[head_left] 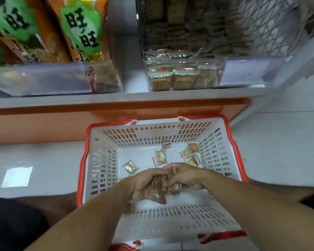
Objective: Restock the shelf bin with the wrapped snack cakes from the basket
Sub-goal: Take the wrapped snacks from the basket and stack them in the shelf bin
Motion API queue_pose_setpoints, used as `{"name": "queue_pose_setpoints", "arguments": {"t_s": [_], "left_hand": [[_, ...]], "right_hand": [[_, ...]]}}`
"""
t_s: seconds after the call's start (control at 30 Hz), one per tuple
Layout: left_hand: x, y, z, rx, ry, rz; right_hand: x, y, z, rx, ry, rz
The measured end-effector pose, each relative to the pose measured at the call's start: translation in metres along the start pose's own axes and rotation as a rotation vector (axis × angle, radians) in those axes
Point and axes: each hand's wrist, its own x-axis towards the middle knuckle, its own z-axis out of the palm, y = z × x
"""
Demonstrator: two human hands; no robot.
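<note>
A white basket [101, 160] with a red rim stands on the floor below the shelf. Several wrapped snack cakes [160, 157] lie loose on its bottom, mostly at the far right. Both my hands are inside the basket, close together. My left hand [145, 187] cups a bunch of wrapped cakes [159, 184] from below. My right hand [184, 178] curls over the same bunch from the right. The clear shelf bin [183, 77] above holds stacked wrapped cakes.
A second clear bin [49, 78] at the left holds large orange snack bags with green labels. A price tag holder [246, 71] fronts the right bin. The orange shelf base [116, 115] runs behind the basket. A white paper square [17, 176] lies on the floor tiles.
</note>
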Motion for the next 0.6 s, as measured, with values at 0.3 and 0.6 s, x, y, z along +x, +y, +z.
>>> {"name": "queue_pose_setpoints", "arguments": {"t_s": [0.3,0.6], "left_hand": [[-0.110,0.087,0.049,0.071,-0.097,0.287],[-0.210,0.154,0.102,0.063,0.202,0.597]], "right_hand": [[-0.148,-0.120,0.011,-0.391,0.136,-0.276],[-0.234,-0.175,0.004,-0.273,0.504,-0.781]]}}
